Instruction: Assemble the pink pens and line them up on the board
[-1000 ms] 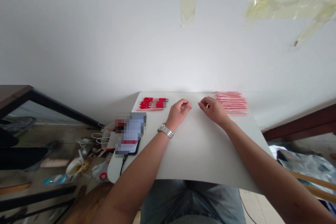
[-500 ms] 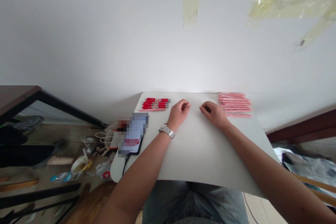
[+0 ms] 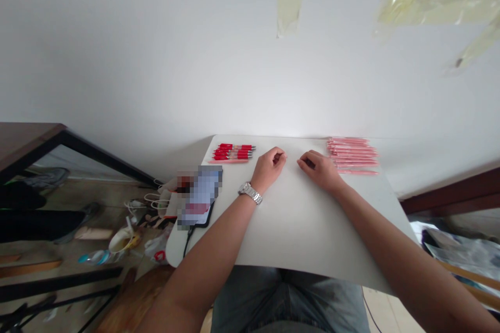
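My left hand point(image 3: 269, 167), with a metal watch point(image 3: 250, 192) on its wrist, rests on the white table point(image 3: 297, 229), fingers curled into a loose fist. Across a small gap, my right hand point(image 3: 319, 170) is curled in the same way. Nothing shows in either hand. Several red pens point(image 3: 234, 152) lie in a row to the left of my left hand, with a pale pink strip point(image 3: 230, 161) along their near side. Close beside my right hand is a stack of slim pink sticks or pen refills point(image 3: 353, 152); their exact kind is unclear.
A phone point(image 3: 203, 200), partly blurred out, lies at the table's left edge with a cable point(image 3: 187, 243) attached. A white wall point(image 3: 250, 62) stands right behind the table. On the floor to the left are a cup point(image 3: 120, 240), a bottle point(image 3: 95, 257) and bags.
The view has shifted slightly, so the scene sits a little farther right. Both hands stay curled in nearly the same places, and the pens and pink sticks have not moved on the table.
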A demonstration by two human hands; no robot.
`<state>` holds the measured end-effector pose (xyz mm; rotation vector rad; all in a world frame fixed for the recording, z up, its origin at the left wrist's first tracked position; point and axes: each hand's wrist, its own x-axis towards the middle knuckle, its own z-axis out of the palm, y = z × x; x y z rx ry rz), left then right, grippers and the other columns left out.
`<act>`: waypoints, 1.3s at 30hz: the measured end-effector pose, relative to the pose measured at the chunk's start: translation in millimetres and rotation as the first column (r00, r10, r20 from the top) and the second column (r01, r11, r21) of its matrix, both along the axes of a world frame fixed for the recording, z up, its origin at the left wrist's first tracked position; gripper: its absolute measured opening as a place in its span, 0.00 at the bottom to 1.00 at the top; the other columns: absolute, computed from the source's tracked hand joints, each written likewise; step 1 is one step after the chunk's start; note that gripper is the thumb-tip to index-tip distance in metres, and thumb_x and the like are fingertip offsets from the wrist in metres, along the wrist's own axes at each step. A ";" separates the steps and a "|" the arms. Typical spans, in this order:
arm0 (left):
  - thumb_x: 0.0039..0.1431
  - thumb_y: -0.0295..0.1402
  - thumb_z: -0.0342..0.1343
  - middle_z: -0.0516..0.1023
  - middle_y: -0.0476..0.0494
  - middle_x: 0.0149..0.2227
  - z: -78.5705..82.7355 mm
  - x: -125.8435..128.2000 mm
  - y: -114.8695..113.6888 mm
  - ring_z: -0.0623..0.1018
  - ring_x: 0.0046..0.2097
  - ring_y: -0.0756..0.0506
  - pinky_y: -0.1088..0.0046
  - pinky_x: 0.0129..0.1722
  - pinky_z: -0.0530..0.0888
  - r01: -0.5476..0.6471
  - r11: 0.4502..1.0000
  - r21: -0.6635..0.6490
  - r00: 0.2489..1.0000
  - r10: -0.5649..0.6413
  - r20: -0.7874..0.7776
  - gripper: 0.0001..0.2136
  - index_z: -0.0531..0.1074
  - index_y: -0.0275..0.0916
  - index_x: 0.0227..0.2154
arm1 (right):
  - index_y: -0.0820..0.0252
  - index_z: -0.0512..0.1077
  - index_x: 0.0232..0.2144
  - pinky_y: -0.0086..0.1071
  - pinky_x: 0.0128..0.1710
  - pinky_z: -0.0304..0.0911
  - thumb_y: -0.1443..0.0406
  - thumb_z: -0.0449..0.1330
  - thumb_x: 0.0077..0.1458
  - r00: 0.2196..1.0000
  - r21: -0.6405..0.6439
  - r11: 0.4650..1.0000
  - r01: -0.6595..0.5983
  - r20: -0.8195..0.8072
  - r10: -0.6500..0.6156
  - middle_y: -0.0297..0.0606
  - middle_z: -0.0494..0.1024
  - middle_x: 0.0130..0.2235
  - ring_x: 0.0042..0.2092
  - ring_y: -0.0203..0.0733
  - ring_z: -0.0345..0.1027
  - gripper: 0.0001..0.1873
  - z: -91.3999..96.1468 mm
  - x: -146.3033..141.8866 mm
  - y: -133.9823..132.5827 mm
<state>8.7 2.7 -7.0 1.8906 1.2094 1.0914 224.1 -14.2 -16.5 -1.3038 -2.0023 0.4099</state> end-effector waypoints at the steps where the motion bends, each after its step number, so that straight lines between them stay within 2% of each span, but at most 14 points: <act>1: 0.68 0.39 0.54 0.78 0.48 0.31 0.0 -0.1 -0.1 0.76 0.32 0.48 0.74 0.34 0.70 -0.001 1.000 0.002 1.000 0.001 -0.004 0.09 0.73 0.41 0.34 | 0.55 0.70 0.31 0.36 0.34 0.61 0.56 0.56 0.66 1.000 -0.003 1.000 -0.001 0.000 0.001 0.37 0.73 0.32 0.33 0.42 0.67 0.13 0.3 0.0 0.0; 21: 0.69 0.36 0.53 0.81 0.47 0.32 0.2 -1.9 2.3 0.79 0.34 0.47 0.73 0.36 0.72 0.006 1.000 -0.002 0.999 -0.006 -0.042 0.08 0.74 0.42 0.36 | 0.55 0.69 0.31 0.35 0.33 0.60 0.57 0.56 0.66 1.000 0.007 1.000 -0.005 -0.002 0.005 0.37 0.71 0.31 0.32 0.41 0.66 0.12 -1.2 -0.7 2.7; 26: 0.67 0.35 0.54 0.83 0.47 0.35 6.7 -7.2 3.8 0.80 0.36 0.46 0.71 0.38 0.73 0.039 0.999 0.009 0.996 -0.038 -0.083 0.07 0.76 0.42 0.36 | 0.54 0.68 0.31 0.35 0.34 0.59 0.58 0.56 0.66 1.000 -0.008 1.000 -0.009 -0.004 0.009 0.36 0.71 0.31 0.32 0.41 0.66 0.11 0.3 -1.3 2.4; 32: 0.67 0.33 0.54 0.83 0.46 0.36 18.5 -18.6 5.8 0.79 0.36 0.46 0.70 0.38 0.72 0.031 0.998 0.063 0.983 -0.019 -0.183 0.08 0.77 0.42 0.35 | 0.55 0.69 0.31 0.34 0.34 0.59 0.59 0.57 0.66 1.000 -0.017 1.000 -0.008 -0.013 0.008 0.35 0.71 0.32 0.33 0.40 0.66 0.11 -0.8 -1.4 3.4; 39: 0.68 0.33 0.53 0.82 0.45 0.38 32.7 -51.0 1.9 0.79 0.40 0.45 0.68 0.42 0.74 0.006 0.993 0.118 0.932 0.037 -0.360 0.07 0.76 0.41 0.38 | 0.56 0.70 0.31 0.33 0.35 0.59 0.59 0.57 0.66 1.000 -0.018 1.000 -0.018 -0.024 0.018 0.36 0.72 0.32 0.33 0.39 0.65 0.11 -4.4 -1.8 6.2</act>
